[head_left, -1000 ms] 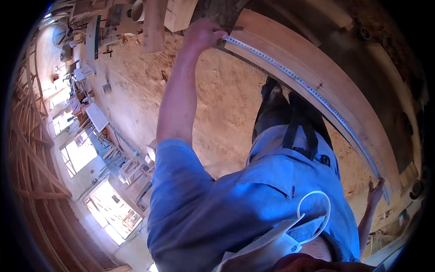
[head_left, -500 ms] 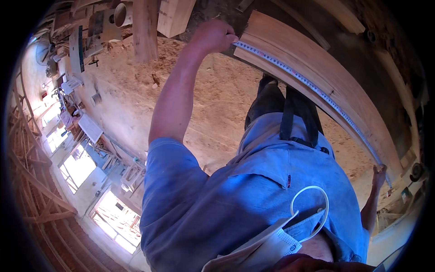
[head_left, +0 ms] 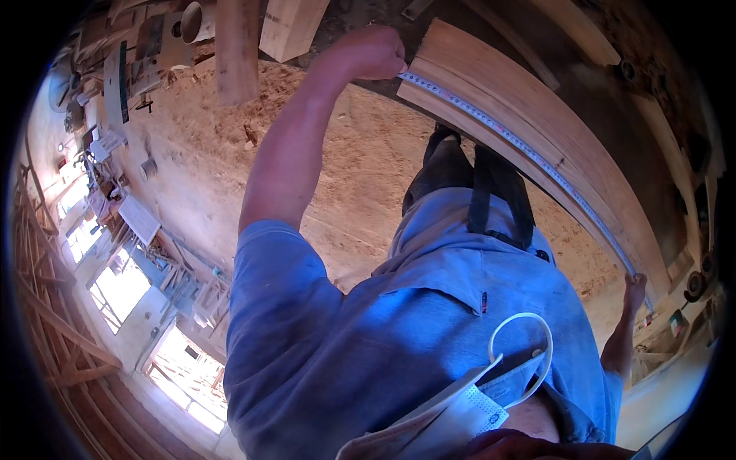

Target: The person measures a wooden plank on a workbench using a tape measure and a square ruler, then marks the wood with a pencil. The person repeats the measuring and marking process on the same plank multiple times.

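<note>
A long wooden board (head_left: 529, 100) lies across the upper right, curved by the lens. Along its near side stretches a white tape measure (head_left: 550, 170) with dark markings. My left hand (head_left: 376, 52) is closed on one end of the tape, just off the board's left end. At the far right, my right hand (head_left: 635, 290) grips the tape close to the board's other end. A short piece of tape shows past that hand. The tape measure's case cannot be made out.
Upright timbers (head_left: 236, 54) and a pale wood block (head_left: 293, 29) stand beyond my left hand. More long boards (head_left: 576, 29) lie past the measured one. Sawdust covers the floor (head_left: 353, 184). A loose white face mask (head_left: 468, 414) hangs at my chest.
The whole view has shifted slightly. Both hands keep their hold on the tape, and it stays stretched along the board. My left wrist looks slightly more bent.
</note>
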{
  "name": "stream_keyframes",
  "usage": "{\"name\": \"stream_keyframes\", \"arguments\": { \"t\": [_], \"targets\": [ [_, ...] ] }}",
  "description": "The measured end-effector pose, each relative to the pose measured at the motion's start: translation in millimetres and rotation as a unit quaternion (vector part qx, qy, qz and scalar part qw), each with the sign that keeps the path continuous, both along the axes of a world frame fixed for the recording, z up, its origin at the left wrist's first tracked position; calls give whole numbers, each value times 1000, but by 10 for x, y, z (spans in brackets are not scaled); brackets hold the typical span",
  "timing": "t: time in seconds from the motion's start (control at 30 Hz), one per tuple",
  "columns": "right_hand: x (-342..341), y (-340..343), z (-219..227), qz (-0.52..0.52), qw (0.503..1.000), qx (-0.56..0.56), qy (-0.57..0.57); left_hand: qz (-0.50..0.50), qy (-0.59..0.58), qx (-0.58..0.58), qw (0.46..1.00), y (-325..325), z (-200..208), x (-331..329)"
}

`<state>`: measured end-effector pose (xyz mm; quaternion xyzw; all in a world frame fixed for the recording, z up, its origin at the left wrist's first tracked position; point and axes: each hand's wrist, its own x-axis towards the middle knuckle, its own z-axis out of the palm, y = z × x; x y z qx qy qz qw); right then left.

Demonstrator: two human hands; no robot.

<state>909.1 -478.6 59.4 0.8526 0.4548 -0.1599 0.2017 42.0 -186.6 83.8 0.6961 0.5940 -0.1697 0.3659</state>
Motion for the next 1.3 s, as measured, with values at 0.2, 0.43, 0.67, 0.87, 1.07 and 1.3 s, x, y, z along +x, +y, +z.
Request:
{"name": "stream_keyframes", "arguments": {
  "t": [0.2, 0.43, 0.67, 0.87, 1.07, 1.3],
  "targets": [
    [67, 21, -47, -17, 1000, 7, 1, -1, 2, 3, 1000, 22, -29, 3],
    [41, -588, -65, 28, 969, 240, -52, 61, -145, -80, 984, -96, 110, 127],
    [-542, -1464, -132, -161, 972, 129, -112, 102, -150, -5, 983, -40, 32, 48],
    [-887, -2493, -648, -168, 978, 61, 111, 132, -142, 56, 979, 128, -303, -298],
    [-2097, -2966, -918, -233, 944, 17, 231, 141, -149, 99, 974, 402, -167, -171],
    [-2676, -2994, -801, -265, 927, 27, 265, 180, -157, 169, 956, 605, -553, -348]
  ]
}}
